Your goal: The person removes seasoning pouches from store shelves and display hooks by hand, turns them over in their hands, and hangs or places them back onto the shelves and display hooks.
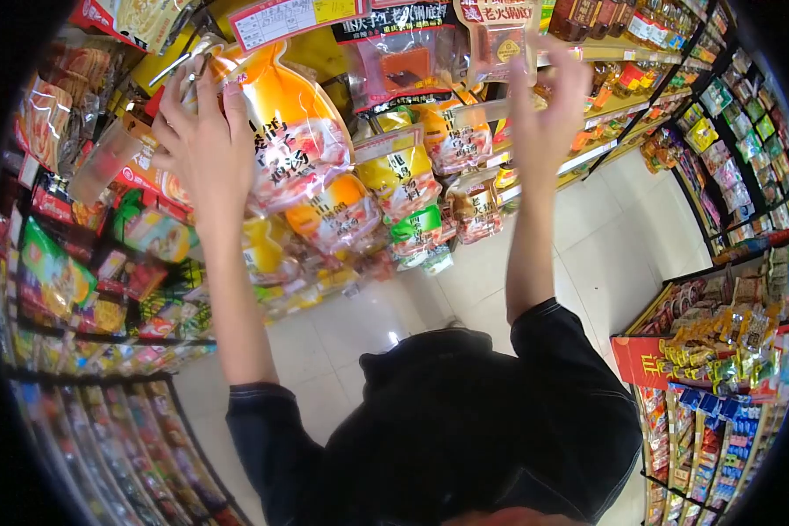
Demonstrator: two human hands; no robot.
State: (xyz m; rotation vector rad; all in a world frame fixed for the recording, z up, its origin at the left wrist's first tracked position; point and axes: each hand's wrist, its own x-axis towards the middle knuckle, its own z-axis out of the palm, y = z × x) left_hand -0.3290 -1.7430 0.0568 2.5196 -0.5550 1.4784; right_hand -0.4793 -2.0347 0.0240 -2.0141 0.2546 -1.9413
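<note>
My left hand [203, 131] is raised at the upper left of the head view, its fingers bent around the upper left edge of an orange soup seasoning pouch [298, 127]. A metal display hook [170, 68] shows beside those fingertips; the exact contact there is partly hidden. Blurred by motion, my right hand [548, 110] is up at the upper right with its fingers apart and nothing visible in them. Near it hang a vacuum-packed hotpot base bag [403, 66] and a pale brown hotpot base pouch [502, 53].
Smaller pouches [333, 215] hang below, beside a yellow pouch [399, 180]. Price labels [293, 22] project from the rack. Bottles [648, 31] line shelves to the right. Pale floor tiles [587, 228] run between this rack and a snack display [718, 346].
</note>
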